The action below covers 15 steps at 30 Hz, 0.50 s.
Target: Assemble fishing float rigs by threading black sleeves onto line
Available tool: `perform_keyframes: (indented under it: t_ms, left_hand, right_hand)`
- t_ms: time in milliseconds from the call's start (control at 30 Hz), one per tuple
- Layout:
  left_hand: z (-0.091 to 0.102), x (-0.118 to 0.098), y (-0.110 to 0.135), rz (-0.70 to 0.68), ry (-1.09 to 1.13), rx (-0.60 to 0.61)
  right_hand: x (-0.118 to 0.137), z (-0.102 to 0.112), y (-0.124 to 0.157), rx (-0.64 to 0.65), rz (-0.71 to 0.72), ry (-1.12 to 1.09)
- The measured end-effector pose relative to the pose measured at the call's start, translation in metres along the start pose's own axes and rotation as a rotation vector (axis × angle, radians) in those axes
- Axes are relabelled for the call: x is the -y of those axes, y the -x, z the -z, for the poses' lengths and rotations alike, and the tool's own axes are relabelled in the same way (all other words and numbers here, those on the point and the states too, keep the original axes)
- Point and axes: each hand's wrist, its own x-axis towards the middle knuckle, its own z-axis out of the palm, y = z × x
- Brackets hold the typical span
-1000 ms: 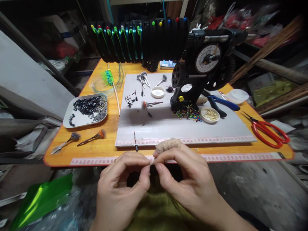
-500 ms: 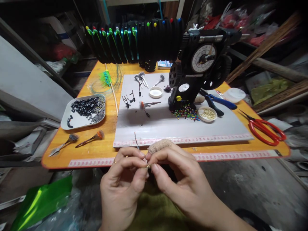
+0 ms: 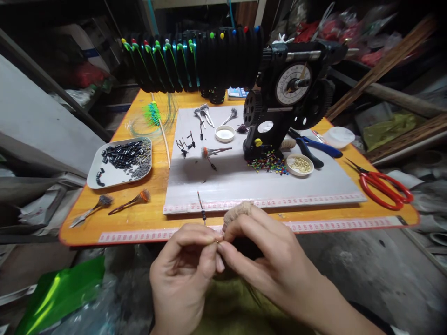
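Observation:
Above the table's front edge, the fingertips of my two hands meet. My left hand point(image 3: 186, 272) is closed, its thumb and index finger pinching a tiny gold-coloured piece point(image 3: 218, 241). My right hand point(image 3: 270, 258) pinches at the same spot from the other side; tan wrapping point(image 3: 240, 212) covers one of its fingers. The piece is mostly hidden by the fingertips, so its kind is unclear. Just beyond my left fingers stands a thin rod point(image 3: 201, 204) with an orange tip and a black bead; its lower end is hidden behind that hand.
A white board point(image 3: 265, 186) carries a black geared stand point(image 3: 279, 107), colourful beads point(image 3: 267, 163) and a dish of gold pieces point(image 3: 299, 165). Red scissors point(image 3: 386, 188) and blue-handled pliers point(image 3: 323, 146) lie right. A tray of black tubes point(image 3: 96, 174) and bristly bundles point(image 3: 131, 202) lie left.
Both hands have moved slightly right, with their fingertips closer together. The gold piece is now more covered. More of the thin rod with its black bead shows above my left hand.

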Motion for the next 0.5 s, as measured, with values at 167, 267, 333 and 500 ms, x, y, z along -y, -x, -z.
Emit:
perform_keyframes:
  t_ms: [167,267,333,500]
  left_hand:
    - [0.0002,-0.0077,-0.0029,0.181,0.153,-0.024]
    - [-0.0002,-0.0103,-0.0058,0.249,0.229,-0.045]
    - [-0.0002,-0.0103,-0.0069,0.276,0.261,-0.015]
    - [0.0033,-0.0086,-0.0078,0.304,0.284,0.101]
  right_hand:
    - [0.003,0.007,-0.0012,-0.03,0.077,-0.142]
    - [0.0046,0.0068,-0.0036,-0.074,0.111,-0.205]
    - [0.0044,0.0055,-0.0045,-0.115,0.121,-0.206]
    - [0.0029,0.004,-0.0017,-0.175,0.145,-0.195]
